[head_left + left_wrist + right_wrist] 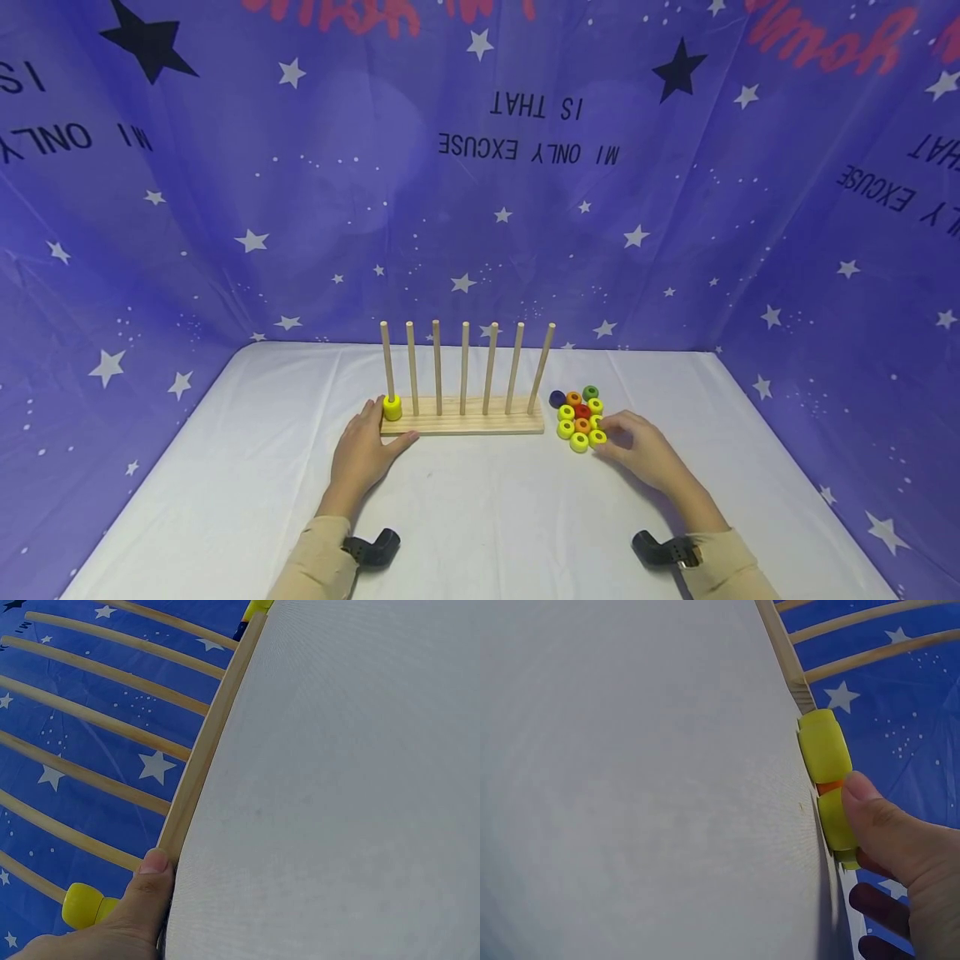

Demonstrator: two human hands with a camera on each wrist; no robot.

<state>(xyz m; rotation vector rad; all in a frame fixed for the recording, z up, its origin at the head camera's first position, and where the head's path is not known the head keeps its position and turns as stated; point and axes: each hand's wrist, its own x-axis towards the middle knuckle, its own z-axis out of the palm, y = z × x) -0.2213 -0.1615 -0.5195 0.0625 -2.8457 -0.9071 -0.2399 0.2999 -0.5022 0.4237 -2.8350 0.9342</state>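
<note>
A wooden peg stand (472,426) with several upright pegs stands on the table. Two yellow beads (82,906) are stacked low on its leftmost peg. My left hand (362,450) grips the stand's left end, with the thumb (154,874) along the front edge and the other fingers behind. To the right of the stand lies a cluster of loose round beads: yellow, orange, a red bead (582,412), a green bead (591,392) and a dark blue bead (557,399). At its right side my right hand (641,450) pinches a yellow bead (836,819) between thumb and forefinger.
A white cloth (487,508) covers the table. Purple-blue fabric (465,208) with stars and lettering hangs behind and on both sides. Each wrist carries a black camera mount (372,550) over a beige sleeve (318,557).
</note>
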